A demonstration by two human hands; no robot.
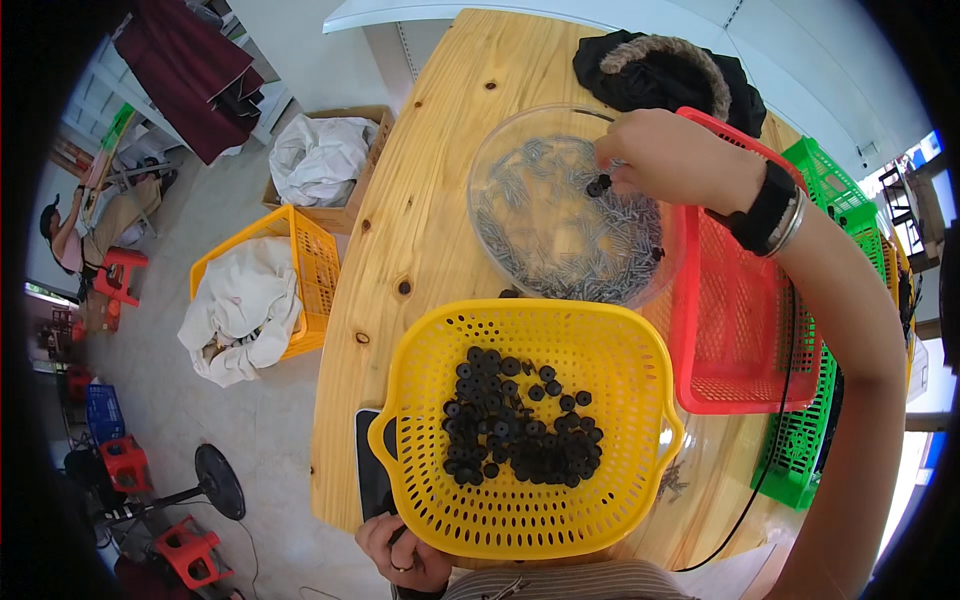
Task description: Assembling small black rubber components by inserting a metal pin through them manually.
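Note:
My right hand (650, 155) reaches over a clear round tub (478, 222) of loose grey metal screws. Its fingers are pinched around small black round pieces (598, 186) at the tub's far right side. In front of me stands a yellow plastic basket (410, 380), holding a heap of black round pieces (545, 450) with holes in their middles. My left hand (405, 555), a ring on one finger, is curled in beside the basket's near left corner. What its fingers close on is too dark and hidden to make out.
Right of the tub sits a red basket (735, 320), with green crates (800, 455) beyond. A dark flat device (372, 465) lies partly under the yellow basket. A black cable (765, 470) crosses the wooden table (400, 220). A yellow crate (318, 265) stands on the floor; a person (65, 235) sits far left.

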